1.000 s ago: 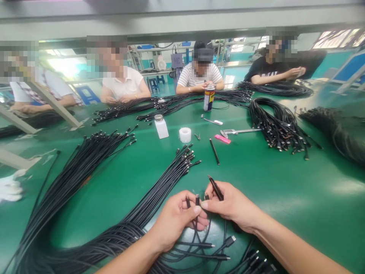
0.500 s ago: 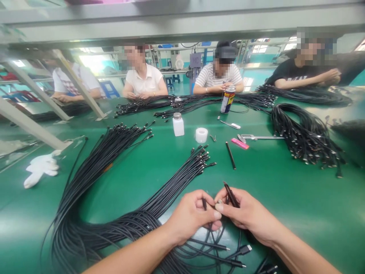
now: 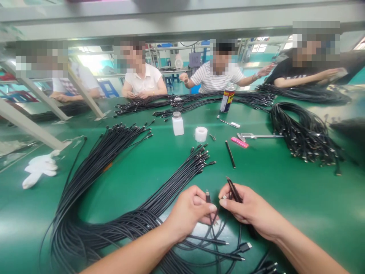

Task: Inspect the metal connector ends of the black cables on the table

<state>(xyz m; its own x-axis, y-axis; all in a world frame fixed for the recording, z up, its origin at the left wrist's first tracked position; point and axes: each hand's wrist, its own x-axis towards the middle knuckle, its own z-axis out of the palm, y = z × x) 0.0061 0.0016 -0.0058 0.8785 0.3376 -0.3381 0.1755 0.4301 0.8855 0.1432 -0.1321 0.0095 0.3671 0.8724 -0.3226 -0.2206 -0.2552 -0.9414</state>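
My left hand (image 3: 189,213) is closed in a pinch on the end of a thin black cable (image 3: 208,197), its plug sticking up between thumb and fingers. My right hand (image 3: 251,209) is closed on a pair of black tweezers (image 3: 233,189) that point up and away, and its fingertips pinch a small connector piece (image 3: 224,198) a short gap from the cable end. Under both hands lie loose black cables with plugs (image 3: 228,247). A long bundle of black cables (image 3: 171,182) runs from my left forearm toward the table's middle.
On the green table (image 3: 285,198): a second cable bundle (image 3: 108,152), a white bottle (image 3: 178,123), a tape roll (image 3: 201,134), a black pen (image 3: 230,154), a pink cutter (image 3: 239,142), a caliper (image 3: 256,136), a spray can (image 3: 227,98), a white glove (image 3: 40,169). Several people sit opposite.
My hands have drawn slightly apart, leaving a gap between the cable end and the small piece. A person opposite has lifted both arms off the table.
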